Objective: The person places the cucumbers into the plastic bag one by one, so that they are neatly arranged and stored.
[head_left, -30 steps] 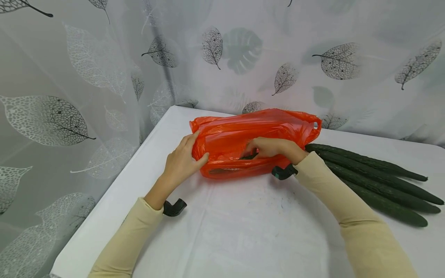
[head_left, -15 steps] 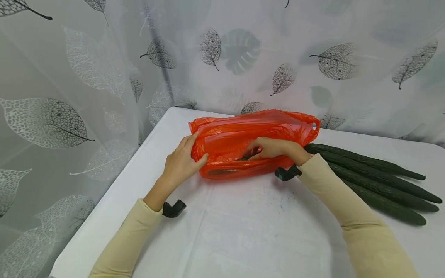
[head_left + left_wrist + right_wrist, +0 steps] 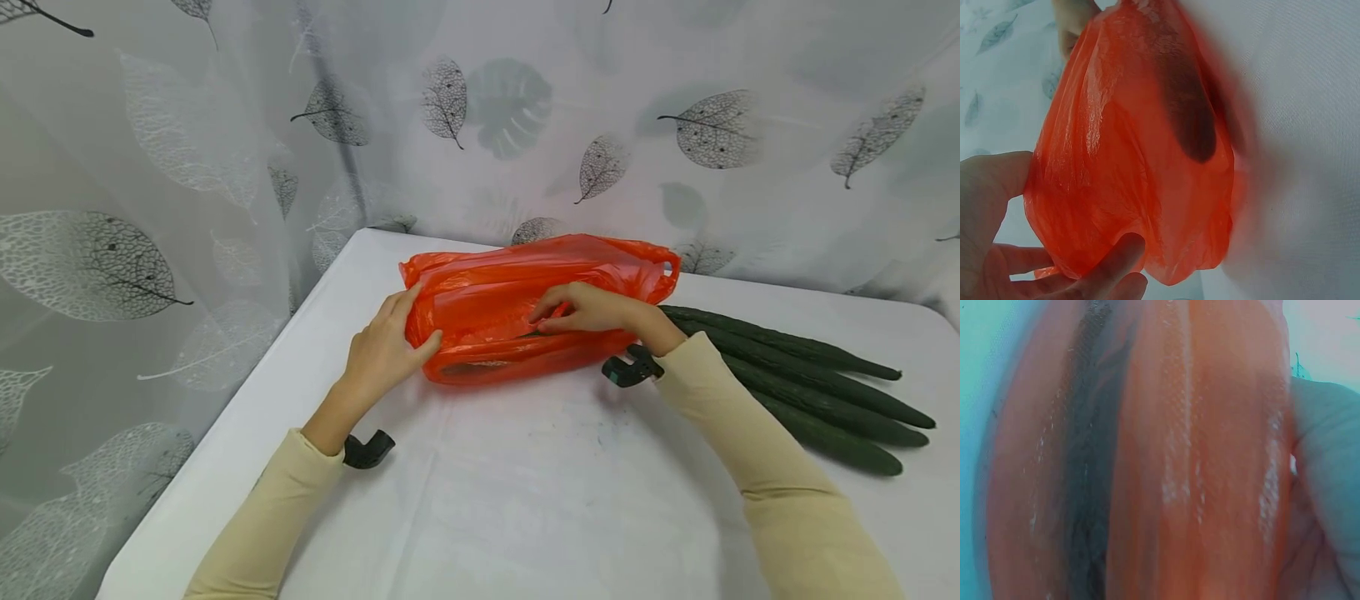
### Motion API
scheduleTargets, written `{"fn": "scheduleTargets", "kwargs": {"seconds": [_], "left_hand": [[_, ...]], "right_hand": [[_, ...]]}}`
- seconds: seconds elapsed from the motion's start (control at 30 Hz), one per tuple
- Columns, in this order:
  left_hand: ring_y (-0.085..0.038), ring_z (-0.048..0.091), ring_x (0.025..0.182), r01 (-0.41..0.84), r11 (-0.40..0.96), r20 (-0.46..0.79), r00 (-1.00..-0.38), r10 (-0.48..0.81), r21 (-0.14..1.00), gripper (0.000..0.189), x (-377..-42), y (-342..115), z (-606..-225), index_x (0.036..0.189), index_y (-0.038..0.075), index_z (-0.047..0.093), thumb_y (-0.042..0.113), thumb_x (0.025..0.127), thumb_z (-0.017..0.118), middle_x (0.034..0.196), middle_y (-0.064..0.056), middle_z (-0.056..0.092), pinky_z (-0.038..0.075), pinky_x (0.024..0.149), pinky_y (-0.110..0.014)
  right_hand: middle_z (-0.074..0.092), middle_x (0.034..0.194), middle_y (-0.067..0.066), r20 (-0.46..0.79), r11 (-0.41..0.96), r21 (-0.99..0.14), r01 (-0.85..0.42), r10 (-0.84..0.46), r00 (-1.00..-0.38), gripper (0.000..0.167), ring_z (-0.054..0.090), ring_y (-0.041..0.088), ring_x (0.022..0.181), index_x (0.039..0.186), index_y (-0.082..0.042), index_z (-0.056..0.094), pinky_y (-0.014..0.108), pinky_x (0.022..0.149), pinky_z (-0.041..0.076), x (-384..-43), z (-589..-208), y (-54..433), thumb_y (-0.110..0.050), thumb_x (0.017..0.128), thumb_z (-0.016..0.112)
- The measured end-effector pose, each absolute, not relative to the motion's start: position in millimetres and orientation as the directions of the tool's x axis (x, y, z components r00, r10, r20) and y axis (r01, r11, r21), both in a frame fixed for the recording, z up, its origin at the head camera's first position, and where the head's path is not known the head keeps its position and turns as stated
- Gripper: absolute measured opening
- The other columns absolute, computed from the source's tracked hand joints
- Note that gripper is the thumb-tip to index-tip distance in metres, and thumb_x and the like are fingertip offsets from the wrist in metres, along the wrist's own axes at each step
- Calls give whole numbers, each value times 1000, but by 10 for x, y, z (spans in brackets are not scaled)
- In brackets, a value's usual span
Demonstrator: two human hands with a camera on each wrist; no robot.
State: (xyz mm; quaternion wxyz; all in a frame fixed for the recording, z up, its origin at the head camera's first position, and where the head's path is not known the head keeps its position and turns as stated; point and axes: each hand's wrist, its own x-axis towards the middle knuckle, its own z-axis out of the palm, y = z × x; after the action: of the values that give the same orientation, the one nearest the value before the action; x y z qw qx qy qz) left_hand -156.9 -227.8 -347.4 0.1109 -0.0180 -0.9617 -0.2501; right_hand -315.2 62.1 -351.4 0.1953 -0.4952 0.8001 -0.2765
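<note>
A red plastic bag (image 3: 472, 312) lies on its side with its mouth facing me. At its left end my left hand (image 3: 378, 350) holds the plastic, thumb and fingers spread around it. My right hand (image 3: 588, 308) is over the bag's mouth, fingers loosely bent with a gap to the thumb, and nothing shows between them. Through the film in the left wrist view a dark cucumber (image 3: 1194, 128) shows inside; a long dark shape (image 3: 1091, 462) also shows through it in the right wrist view. Most of the bag's contents are hidden.
Several long green cucumbers (image 3: 810, 383) lie side by side right of the bag, their near ends partly behind my right wrist. A white-covered table (image 3: 525, 500) bears everything. Leaf-patterned curtains (image 3: 600, 100) rise along the back and left edges.
My right hand has lifted slightly up and away from the dark green cucumber in the bag's mouth, its fingers loosened. The left hand keeps its place at the bag's left end.
</note>
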Motion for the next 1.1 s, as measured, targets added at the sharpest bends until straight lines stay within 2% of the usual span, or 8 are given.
{"fn": "scheduleTargets", "kwargs": {"seconds": [0.37,0.5,0.8,0.97,1.1], "left_hand": [[-38,57,116,98,872,226,-974,-14,479,74,-1573,-2282,-3499,152,10,33,36,89,62,142,-18,45,54,83,-56],[-39,57,116,95,872,221,-975,-16,481,74,-1577,-2278,-3508,152,10,33,36,89,63,143,-18,45,54,83,-57],[-40,57,117,91,872,214,-977,-16,481,74,-1583,-2271,-3498,152,11,33,37,89,62,143,-18,45,53,84,-58],[-40,56,118,92,875,215,-976,-14,476,74,-1580,-2262,-3489,152,10,33,37,90,61,144,-18,44,52,85,-59],[-40,56,117,91,874,211,-977,-14,478,73,-1573,-2255,-3481,152,10,33,36,90,61,144,-19,44,52,85,-59]], "right_hand": [[67,114,12,153,236,-667,-706,-885,-440,25,59,21,107,115,-1,69,45,92,51,-3176,-3589,792,-6,90,67],[67,114,12,206,214,-660,-720,-871,-447,25,58,21,106,114,1,69,36,90,51,-3172,-3595,875,2,90,64],[65,116,9,215,260,-680,-686,-824,-525,26,56,15,106,116,-1,68,29,89,49,-3136,-3562,1088,1,91,63],[65,113,14,249,240,-686,-687,-810,-531,25,56,11,102,115,0,68,24,86,49,-3102,-3540,1200,3,91,62],[64,110,20,251,240,-700,-672,-799,-546,23,57,10,98,114,-1,68,25,81,50,-3062,-3532,1296,1,92,61]]}}
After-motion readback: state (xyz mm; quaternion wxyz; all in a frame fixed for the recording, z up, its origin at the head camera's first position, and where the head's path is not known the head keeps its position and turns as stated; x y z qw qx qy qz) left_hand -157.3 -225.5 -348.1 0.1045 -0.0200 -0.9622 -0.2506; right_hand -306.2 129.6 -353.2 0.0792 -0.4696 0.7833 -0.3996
